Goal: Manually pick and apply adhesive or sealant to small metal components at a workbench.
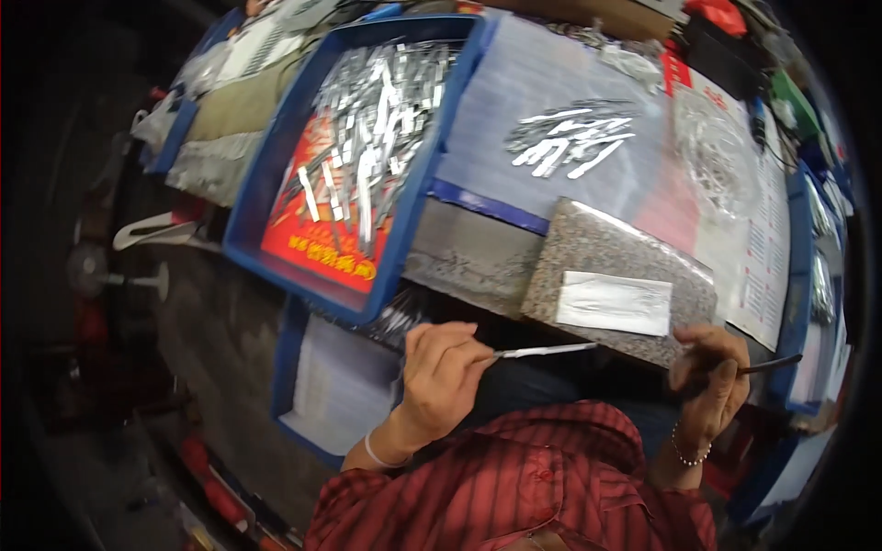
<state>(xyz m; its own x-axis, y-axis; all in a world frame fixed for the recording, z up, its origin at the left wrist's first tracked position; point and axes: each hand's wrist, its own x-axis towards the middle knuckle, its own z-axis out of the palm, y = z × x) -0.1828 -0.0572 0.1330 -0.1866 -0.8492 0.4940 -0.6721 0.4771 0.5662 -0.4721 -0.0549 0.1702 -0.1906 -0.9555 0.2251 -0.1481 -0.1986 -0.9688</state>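
My left hand (443,375) is closed on one end of a narrow shiny metal strip (547,351), whose free end points right. My right hand (712,376), slightly blurred, is closed round a thin dark rod-like tool (776,365) that sticks out to the right; its kind I cannot make out. Between and just beyond the hands lies a speckled stone slab (597,243) with a white rectangular pad (614,304) on its near part. Farther off, a loose pile of similar metal strips (574,138) rests on a pale plastic-covered sheet (514,78).
Left of the slab, a blue tray (241,225) holds many metal strips over red printed paper. A second blue tray (287,367) with a pale lining sits lower. Clear plastic bags (712,151) lie at the right, near another blue tray (797,303). White-handled scissors (147,230) are at the left.
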